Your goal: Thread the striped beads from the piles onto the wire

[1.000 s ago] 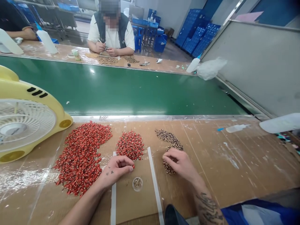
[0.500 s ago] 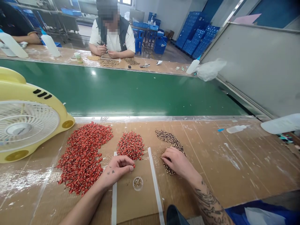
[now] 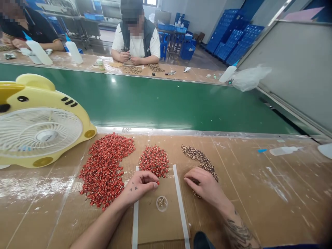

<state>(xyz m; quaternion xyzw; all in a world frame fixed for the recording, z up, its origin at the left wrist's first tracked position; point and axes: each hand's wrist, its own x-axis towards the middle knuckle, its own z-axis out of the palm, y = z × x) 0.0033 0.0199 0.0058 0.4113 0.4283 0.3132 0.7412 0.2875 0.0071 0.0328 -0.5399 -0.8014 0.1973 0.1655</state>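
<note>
No text, label, brand or number can be read anywhere; the small dark tattoo [image 3: 134, 188] on the left hand [image 3: 140, 188] is too small to read.

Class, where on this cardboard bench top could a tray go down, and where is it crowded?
Free: the cardboard right of the speckled beads, below the plastic bottle; below the fan, left of the red beads. Crowded: around the left hand and right hand.

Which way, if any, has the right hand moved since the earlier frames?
Yes, slightly: the right hand now sits closer to the white strip, so it has shifted left in view, allowing for the head camera's own movement.
</note>
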